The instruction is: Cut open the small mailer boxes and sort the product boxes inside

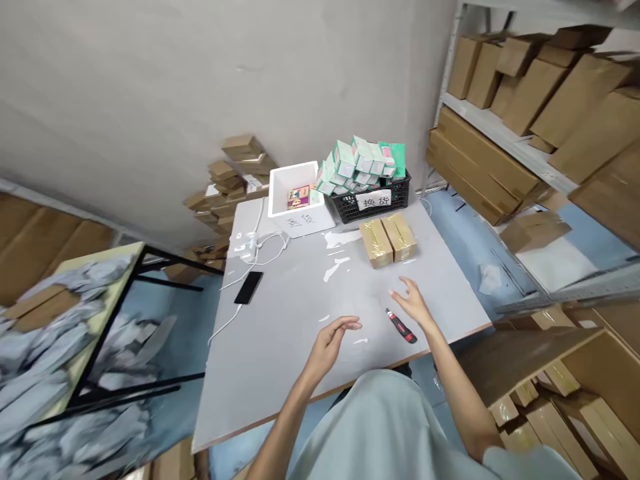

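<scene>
My left hand (329, 341) hovers above the front half of the grey table (280, 353), fingers stretched out and holding nothing. To its right, my right hand (414, 301) is open with the thumb and fingers apart. Nearest to the right hand lies a red and black utility knife (401, 326), its tip pointing away from me. Beyond the hands, two small taped cardboard boxes stand side by side, the left box (376, 244) and the right box (399, 237). Neither hand touches the knife or the boxes.
At the table's back are a white foam box (303, 223) with small colourful packs and a black crate (373, 203) heaped with green-white cartons. A black phone (249, 287) and white cables lie left. Shelves (500, 127) of cardboard boxes stand right; a rack (135, 273) with grey bags stands left.
</scene>
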### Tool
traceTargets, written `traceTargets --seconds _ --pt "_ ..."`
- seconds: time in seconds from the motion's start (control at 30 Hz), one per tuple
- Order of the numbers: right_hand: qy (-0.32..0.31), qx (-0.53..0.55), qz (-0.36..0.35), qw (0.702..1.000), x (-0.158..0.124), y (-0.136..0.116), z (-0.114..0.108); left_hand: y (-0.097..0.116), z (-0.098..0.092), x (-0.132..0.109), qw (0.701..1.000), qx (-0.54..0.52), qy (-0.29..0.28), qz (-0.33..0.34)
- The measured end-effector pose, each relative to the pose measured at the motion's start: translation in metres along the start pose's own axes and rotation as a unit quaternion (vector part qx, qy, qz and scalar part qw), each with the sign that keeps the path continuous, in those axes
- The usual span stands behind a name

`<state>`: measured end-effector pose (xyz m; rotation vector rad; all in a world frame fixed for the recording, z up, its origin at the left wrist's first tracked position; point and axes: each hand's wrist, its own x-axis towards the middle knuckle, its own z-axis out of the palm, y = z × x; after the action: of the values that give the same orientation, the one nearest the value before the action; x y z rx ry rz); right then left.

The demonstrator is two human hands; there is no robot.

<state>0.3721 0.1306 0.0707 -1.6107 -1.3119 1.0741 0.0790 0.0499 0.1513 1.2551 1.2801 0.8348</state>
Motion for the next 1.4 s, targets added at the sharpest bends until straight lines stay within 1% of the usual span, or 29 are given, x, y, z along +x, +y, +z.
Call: traceTargets --seconds 0.07,0.1,0.17,0.2,0.27,0.33,0.4,0.47,0.57,0.63,0.7,0.77,0.83,0.9,0.97,1.03,1.1,1.13,1.2,1.23,1.3,1.4 --pt "-0.002 -0.074 -0.045 0.996 0.064 -0.011 -0.002 0.017 0.006 0.015 0.999 -0.007 0.044 0.007" --pt "0.003 -0.114 -0.040 0.993 0.095 -0.014 0.000 0.025 0.010 0.022 0.998 -0.008 0.068 0.010" --pt "-0.001 -0.197 0.006 0.980 0.148 -0.016 0.006 0.037 0.019 0.031 0.994 -0.009 0.108 0.013" --pt "-0.006 -0.234 0.037 0.971 0.169 -0.014 0.010 0.041 0.024 0.032 0.992 -0.008 0.122 0.011" --pt "-0.022 -0.291 0.095 0.952 0.201 -0.006 0.014 0.042 0.030 0.032 0.990 -0.007 0.139 0.000" --pt "-0.033 -0.326 0.125 0.936 0.220 0.007 0.015 0.037 0.033 0.026 0.989 -0.006 0.147 -0.018" --pt "-0.031 -0.349 0.131 0.927 0.232 0.019 0.011 0.026 0.032 0.019 0.987 -0.008 0.156 -0.041" --pt "-0.023 -0.358 0.136 0.923 0.241 0.025 0.004 0.013 0.030 0.013 0.984 -0.015 0.164 -0.066" --pt "-0.011 -0.343 0.148 0.928 0.252 0.019 -0.005 -0.005 0.026 0.008 0.983 -0.027 0.163 -0.085" --pt "0.005 -0.334 0.147 0.931 0.250 0.010 -0.013 -0.012 0.024 0.008 0.984 -0.031 0.154 -0.084" --pt "0.033 -0.333 0.145 0.931 0.232 0.003 -0.021 -0.016 0.022 0.009 0.986 -0.034 0.143 -0.079" --pt "0.073 -0.333 0.138 0.930 0.195 0.002 -0.033 -0.018 0.019 0.012 0.988 -0.039 0.134 -0.072" --pt "0.113 -0.331 0.119 0.929 0.141 0.006 -0.047 -0.023 0.014 0.016 0.989 -0.050 0.124 -0.065" --pt "0.132 -0.335 0.088 0.929 0.079 0.011 -0.060 -0.030 0.007 0.019 0.989 -0.062 0.116 -0.061" --pt "0.118 -0.342 0.055 0.930 0.017 0.013 -0.067 -0.042 -0.001 0.021 0.990 -0.071 0.104 -0.056" --pt "0.084 -0.344 0.031 0.935 -0.035 0.010 -0.063 -0.059 -0.012 0.022 0.991 -0.073 0.097 -0.050" --pt "0.024 -0.337 0.013 0.941 -0.075 0.006 -0.044 -0.080 -0.025 0.024 0.991 -0.067 0.108 -0.051" --pt "-0.014 -0.335 0.007 0.942 -0.090 0.003 -0.030 -0.091 -0.032 0.024 0.989 -0.063 0.121 -0.059" --pt "-0.096 -0.339 -0.010 0.936 -0.113 0.001 0.006 -0.115 -0.048 0.022 0.982 -0.064 0.152 -0.090" --pt "-0.137 -0.345 -0.023 0.928 -0.121 0.000 0.026 -0.127 -0.056 0.018 0.978 -0.072 0.164 -0.112" --pt "-0.222 -0.362 -0.064 0.903 -0.131 0.001 0.067 -0.150 -0.074 0.006 0.967 -0.094 0.180 -0.152" --pt "-0.346 -0.372 -0.127 0.852 -0.132 0.006 0.121 -0.183 -0.098 -0.026 0.958 -0.102 0.191 -0.188"
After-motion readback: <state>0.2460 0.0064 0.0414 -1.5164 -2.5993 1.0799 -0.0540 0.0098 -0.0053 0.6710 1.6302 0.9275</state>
